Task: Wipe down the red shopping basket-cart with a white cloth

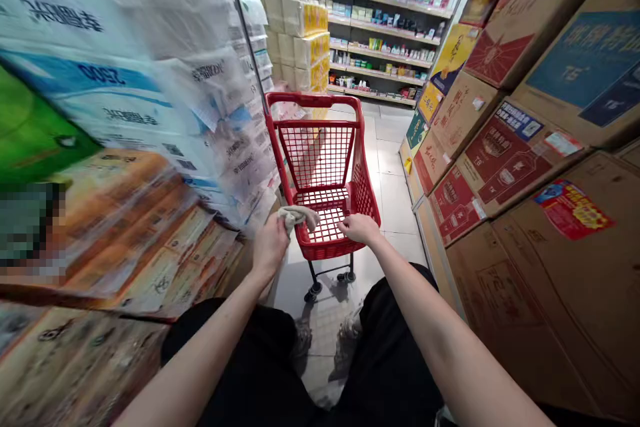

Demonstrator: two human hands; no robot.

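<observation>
Left hand (270,245) clamps cloth (299,215) at near rim of red cart (320,160); right hand (358,227) on rim, grip unclear — we brace there, wipe short strokes.

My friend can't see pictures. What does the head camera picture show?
The left hand holds a pale cloth at the near rim of a small red shopping cart, and the right hand rests on that rim. The cart stands in a shop aisle between wrapped paper packs on the left and stacked cardboard boxes on the right.
</observation>
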